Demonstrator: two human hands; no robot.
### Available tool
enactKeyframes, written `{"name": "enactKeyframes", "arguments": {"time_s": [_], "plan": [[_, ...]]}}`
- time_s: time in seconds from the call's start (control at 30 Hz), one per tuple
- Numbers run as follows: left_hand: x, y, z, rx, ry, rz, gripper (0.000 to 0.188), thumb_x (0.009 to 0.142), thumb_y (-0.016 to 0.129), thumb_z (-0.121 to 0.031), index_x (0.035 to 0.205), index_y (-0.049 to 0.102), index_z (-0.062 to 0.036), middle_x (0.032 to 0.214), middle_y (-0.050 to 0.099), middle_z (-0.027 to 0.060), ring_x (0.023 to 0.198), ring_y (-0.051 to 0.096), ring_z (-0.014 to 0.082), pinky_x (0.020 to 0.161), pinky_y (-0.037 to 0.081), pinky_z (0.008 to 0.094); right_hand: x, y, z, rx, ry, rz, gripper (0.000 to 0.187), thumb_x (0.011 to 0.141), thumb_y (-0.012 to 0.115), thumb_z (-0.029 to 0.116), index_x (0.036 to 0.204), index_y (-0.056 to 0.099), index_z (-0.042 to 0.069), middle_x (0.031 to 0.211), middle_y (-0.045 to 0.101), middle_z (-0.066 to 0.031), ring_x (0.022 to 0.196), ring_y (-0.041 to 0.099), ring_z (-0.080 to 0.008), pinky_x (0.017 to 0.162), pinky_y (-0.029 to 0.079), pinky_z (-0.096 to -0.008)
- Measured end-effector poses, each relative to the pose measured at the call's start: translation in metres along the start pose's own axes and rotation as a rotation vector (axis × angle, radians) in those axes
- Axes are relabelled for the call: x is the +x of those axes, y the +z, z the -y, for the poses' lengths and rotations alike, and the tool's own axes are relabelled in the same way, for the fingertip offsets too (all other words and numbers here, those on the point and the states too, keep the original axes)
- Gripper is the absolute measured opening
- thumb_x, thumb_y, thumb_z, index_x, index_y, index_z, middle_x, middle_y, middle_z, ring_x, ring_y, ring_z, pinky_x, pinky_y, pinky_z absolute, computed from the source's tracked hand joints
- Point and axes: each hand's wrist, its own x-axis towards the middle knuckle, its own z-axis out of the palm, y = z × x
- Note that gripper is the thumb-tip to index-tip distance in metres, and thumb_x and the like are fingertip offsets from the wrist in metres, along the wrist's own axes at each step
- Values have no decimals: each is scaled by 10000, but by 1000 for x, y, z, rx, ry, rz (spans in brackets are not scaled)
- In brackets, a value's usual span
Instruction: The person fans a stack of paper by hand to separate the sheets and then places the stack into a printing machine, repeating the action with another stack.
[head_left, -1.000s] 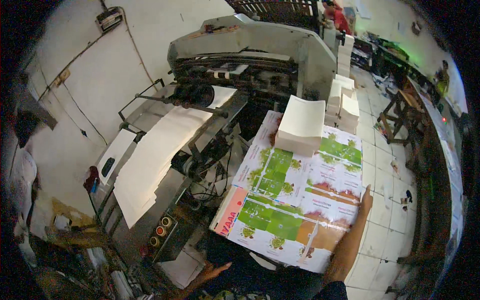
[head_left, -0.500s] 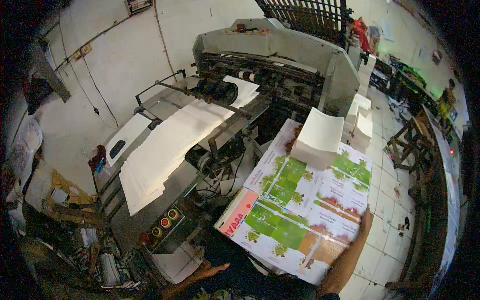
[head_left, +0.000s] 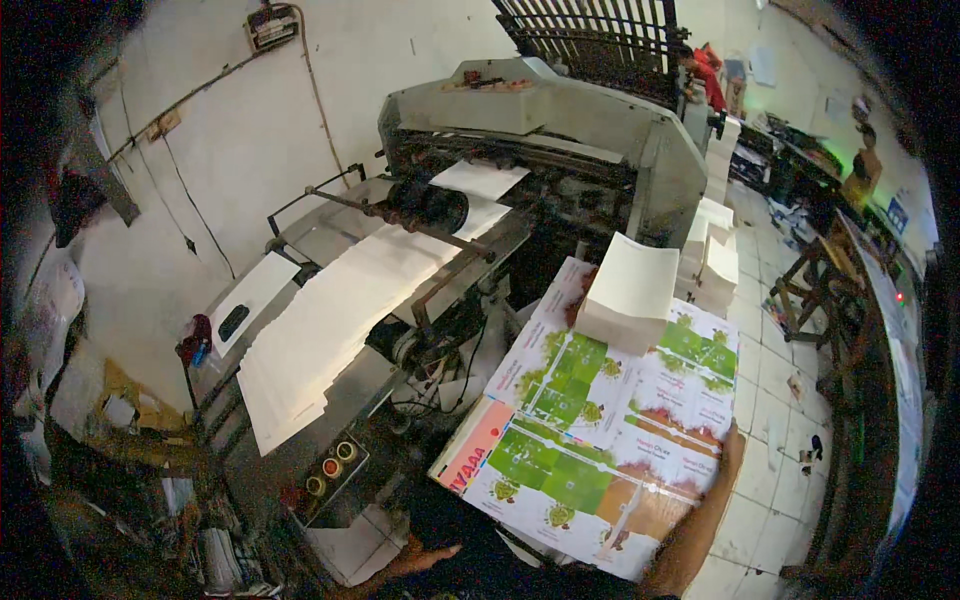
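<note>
My right hand [head_left: 730, 462] lies along the right edge of a board covered with green, white and brown printed sheets [head_left: 560, 440]; its fingers are mostly hidden there. My left hand [head_left: 428, 556] is low in the middle, fingers stretched to the right, near the board's front edge and apart from it. A block of blank white paper [head_left: 627, 290] stands at the board's far end. To the left, a fanned row of white sheets [head_left: 330, 340] lies on the feed table of a grey paper-handling machine [head_left: 640, 150], running up to black rollers [head_left: 430, 205].
A panel with round push buttons [head_left: 332, 467] sits on the machine's near side. More paper stacks [head_left: 715, 260] stand behind the board. Tiled floor [head_left: 770, 430] and a wooden stand [head_left: 815, 290] are to the right. A person in red [head_left: 708, 75] is at the back.
A white sheet now shows separately beyond the black rollers, at the machine's intake. The view has shifted slightly. Both hands keep nearly the same places.
</note>
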Motion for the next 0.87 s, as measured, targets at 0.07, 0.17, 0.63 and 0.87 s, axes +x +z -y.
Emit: {"name": "enactKeyframes", "arguments": {"time_s": [0.07,0.17,0.63,0.87], "plan": [[-7,-1,9,89,-121,-108,598,1050,385,-448,1561,306,-146,1595,314,76,1221,535,229,1090,403,448,-18,17,35,119,-19,40,690,975,495,540,788,662,-103,635,594,-180,612,494,-239,570,419,-456],[-23,-32,-19,-85,-19,229,747,994,445,-540,1554,279,-75,1557,359,122,1289,485,221,1109,380,418,-3,0,0,109,-63,-11,669,967,513,540,818,678,-92,640,609,-188,618,507,-237,579,429,-459],[-11,-27,-1,-192,31,298,1062,870,587,-694,1552,152,-6,1550,240,113,1395,273,297,1157,263,386,-72,-30,163,23,-627,-217,317,996,587,293,1022,667,-13,849,676,-92,792,621,-139,730,495,-312],[-23,-57,13,-270,-64,639,1201,828,619,-723,1576,-8,-24,1672,-48,83,1510,12,390,1234,126,449,-311,-62,359,774,-946,1051,927,945,200,743,1117,618,-67,1065,645,-237,975,612,-349,862,497,-473]]}}
